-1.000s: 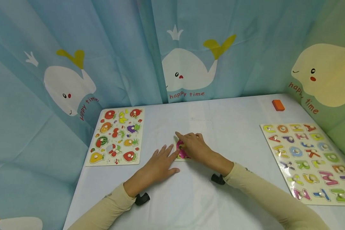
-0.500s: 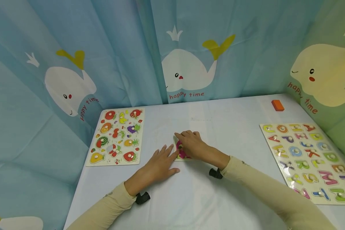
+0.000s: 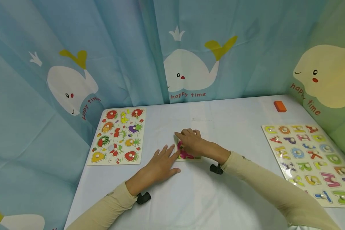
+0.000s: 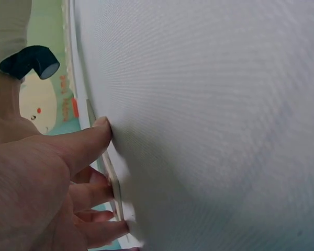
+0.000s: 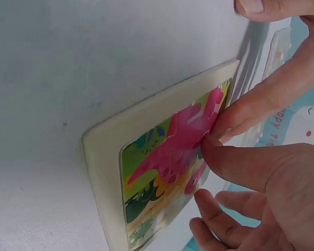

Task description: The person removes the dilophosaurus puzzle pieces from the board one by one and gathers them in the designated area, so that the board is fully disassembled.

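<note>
The dinosaur puzzle (image 5: 170, 151) lies flat on the desk (image 3: 187, 198), set inside its pale tray (image 5: 102, 167); the right hand (image 3: 192, 142) is above it, with its thumb (image 5: 238, 163) touching the picture, but whether this hand pinches a piece cannot be told; the left hand (image 3: 160, 164) is spread, its index fingertip at the left edge. The tray seems thin, stiff and light, so it may slide easily; the picture looks glossy, perhaps slippery; the better hold would be at opposite tray edges, kept level.
</note>
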The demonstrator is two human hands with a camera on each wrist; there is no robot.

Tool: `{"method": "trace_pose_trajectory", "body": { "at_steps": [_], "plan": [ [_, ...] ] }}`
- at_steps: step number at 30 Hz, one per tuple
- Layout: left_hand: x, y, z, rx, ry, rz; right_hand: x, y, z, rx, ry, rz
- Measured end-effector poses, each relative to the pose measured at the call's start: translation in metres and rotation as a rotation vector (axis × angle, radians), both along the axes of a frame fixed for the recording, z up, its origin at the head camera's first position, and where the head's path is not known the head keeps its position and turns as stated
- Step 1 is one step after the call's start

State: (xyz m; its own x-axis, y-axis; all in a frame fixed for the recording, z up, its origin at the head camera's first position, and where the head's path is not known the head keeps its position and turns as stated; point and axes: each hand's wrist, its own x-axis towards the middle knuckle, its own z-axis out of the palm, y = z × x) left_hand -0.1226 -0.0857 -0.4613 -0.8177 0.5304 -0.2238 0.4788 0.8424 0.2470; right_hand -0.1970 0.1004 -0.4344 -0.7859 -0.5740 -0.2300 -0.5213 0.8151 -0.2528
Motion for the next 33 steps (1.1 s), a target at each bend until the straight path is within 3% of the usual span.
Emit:
{"method": "trace_pose_trajectory", "body": {
  "at_steps": [6,14,26,29,33],
  "plan": [
    [0.000,0.001,0.001,0.000,0.003,0.001,0.002,0.001,-0.003,0.000,-0.012,0.004],
    [0.001,-0.001,0.000,0.013,0.003,0.019,0.008,0.010,-0.009,-0.058,0.095,-0.098],
    [0.003,-0.002,-0.001,0.015,0.028,0.011,0.012,0.014,-0.012,-0.062,0.235,-0.007],
    [0.003,-0.002,-0.001,0.016,0.028,0.011,0.011,0.013,-0.011,-0.050,0.238,-0.001],
    [0.003,-0.001,-0.002,0.024,0.024,0.013,0.006,0.010,-0.008,-0.010,0.154,-0.038]
  ]
}}
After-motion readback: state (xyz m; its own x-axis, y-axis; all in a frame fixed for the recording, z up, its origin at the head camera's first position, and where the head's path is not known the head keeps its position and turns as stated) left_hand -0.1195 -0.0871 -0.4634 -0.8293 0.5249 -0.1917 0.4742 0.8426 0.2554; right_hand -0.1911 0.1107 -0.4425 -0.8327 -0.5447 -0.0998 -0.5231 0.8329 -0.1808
